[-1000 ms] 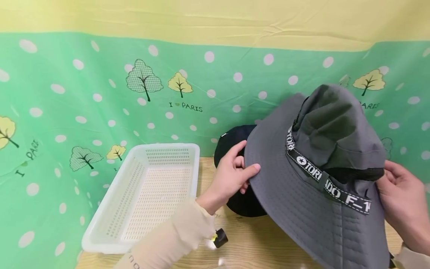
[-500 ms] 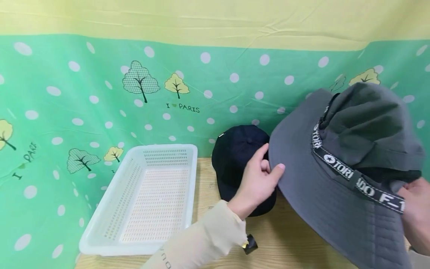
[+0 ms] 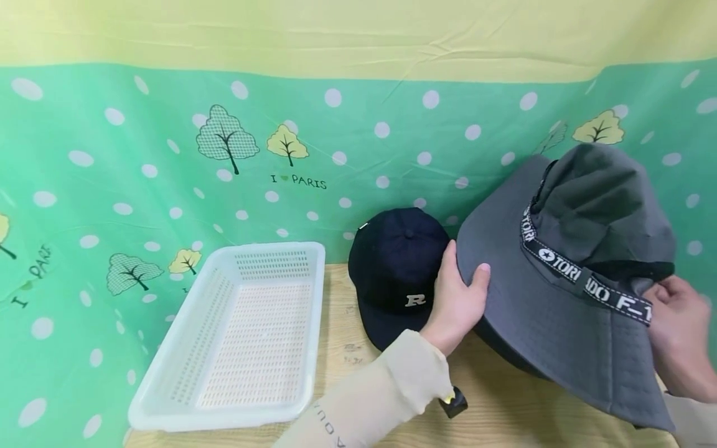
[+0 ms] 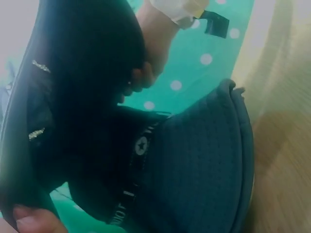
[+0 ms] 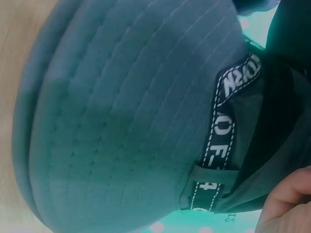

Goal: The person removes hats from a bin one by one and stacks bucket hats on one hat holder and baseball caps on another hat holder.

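Note:
A grey bucket hat (image 3: 566, 298) with a lettered black band stands tilted at the right in the head view. My left hand (image 3: 456, 298) pinches the edge of its brim, thumb on the upper face and fingers partly hidden behind. On the other side, my right hand (image 3: 680, 330) grips the hat near the base of the crown with curled fingers. Below the brim shows a darker edge; whether it belongs to a second hat I cannot tell. A dark baseball cap (image 3: 400, 267) with a letter R rests on the table just left of my left hand.
At the left, a white perforated plastic basket (image 3: 319, 323) sits on the wooden table (image 3: 342, 354). A green and yellow printed cloth (image 3: 347, 168) hangs behind and along the left side. Near my left sleeve is a small black piece (image 3: 455, 403).
Both hands and the bucket hat moved right, then the hat and right hand came slightly back and lower. The baseball cap, first mostly covered, now shows its front and its R.

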Tool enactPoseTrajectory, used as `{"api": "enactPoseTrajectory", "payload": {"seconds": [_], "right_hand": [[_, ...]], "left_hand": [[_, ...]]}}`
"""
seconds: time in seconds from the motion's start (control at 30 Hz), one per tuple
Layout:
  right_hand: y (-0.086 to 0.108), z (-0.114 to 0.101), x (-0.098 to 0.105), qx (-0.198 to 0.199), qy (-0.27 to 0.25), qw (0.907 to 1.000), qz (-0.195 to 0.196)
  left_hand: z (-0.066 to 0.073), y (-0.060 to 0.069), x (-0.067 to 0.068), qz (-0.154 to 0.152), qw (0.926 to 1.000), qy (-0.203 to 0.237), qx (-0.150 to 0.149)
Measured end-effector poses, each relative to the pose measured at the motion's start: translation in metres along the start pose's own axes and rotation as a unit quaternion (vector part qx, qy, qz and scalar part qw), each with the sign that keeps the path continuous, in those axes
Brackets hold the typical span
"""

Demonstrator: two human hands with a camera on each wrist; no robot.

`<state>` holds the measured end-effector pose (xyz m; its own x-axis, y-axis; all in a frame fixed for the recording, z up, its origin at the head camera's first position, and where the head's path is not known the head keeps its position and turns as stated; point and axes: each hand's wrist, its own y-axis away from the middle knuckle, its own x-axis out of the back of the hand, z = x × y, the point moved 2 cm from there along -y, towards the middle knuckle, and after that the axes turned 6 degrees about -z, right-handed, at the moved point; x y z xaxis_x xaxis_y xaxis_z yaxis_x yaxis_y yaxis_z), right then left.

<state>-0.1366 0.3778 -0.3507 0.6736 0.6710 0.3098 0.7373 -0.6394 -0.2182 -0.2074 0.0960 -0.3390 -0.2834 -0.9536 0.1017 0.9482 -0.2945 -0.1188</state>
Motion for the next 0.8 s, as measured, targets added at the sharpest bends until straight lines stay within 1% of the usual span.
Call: {"api": "enactPoseTrajectory", "payload": {"seconds": [0.1, 0.2, 0.27, 0.33, 0.4, 0.47, 0.53, 0.6, 0.7, 0.8], "right_hand": [[-0.008, 0.003, -0.001, -0.017, -0.009, 0.9998, 0.001], [-0.016, 0.006, -0.003, -0.045, 0.001, 0.9990, 0.002], [-0.022, 0.006, -0.005, -0.061, 0.024, 0.9978, 0.005], [-0.029, 0.007, -0.006, -0.069, 0.044, 0.9966, 0.001], [-0.036, 0.008, -0.006, -0.076, 0.051, 0.9958, 0.001], [-0.043, 0.009, -0.007, -0.084, 0.047, 0.9953, -0.003], [-0.050, 0.012, -0.008, -0.096, 0.025, 0.9951, -0.004], [-0.056, 0.015, -0.009, -0.105, 0.014, 0.9943, -0.003], [-0.063, 0.020, -0.008, -0.127, 0.037, 0.9912, -0.006], [-0.070, 0.025, -0.007, -0.141, 0.087, 0.9861, -0.009]], "left_hand": [[-0.004, -0.008, -0.009, 0.007, 0.9999, -0.006, 0.008], [-0.007, -0.015, -0.016, 0.016, 0.9998, -0.003, 0.012], [-0.010, -0.019, -0.019, 0.022, 0.9997, 0.001, 0.013], [-0.013, -0.023, -0.022, 0.030, 0.9994, 0.005, 0.019], [-0.017, -0.028, -0.026, 0.041, 0.9988, 0.005, 0.027], [-0.021, -0.033, -0.029, 0.053, 0.9981, 0.005, 0.032], [-0.025, -0.036, -0.030, 0.068, 0.9973, 0.002, 0.028], [-0.031, -0.040, -0.032, 0.079, 0.9966, -0.006, 0.024], [-0.040, -0.043, -0.033, 0.086, 0.9957, -0.025, 0.025], [-0.046, -0.046, -0.034, 0.084, 0.9949, -0.043, 0.035]]}}
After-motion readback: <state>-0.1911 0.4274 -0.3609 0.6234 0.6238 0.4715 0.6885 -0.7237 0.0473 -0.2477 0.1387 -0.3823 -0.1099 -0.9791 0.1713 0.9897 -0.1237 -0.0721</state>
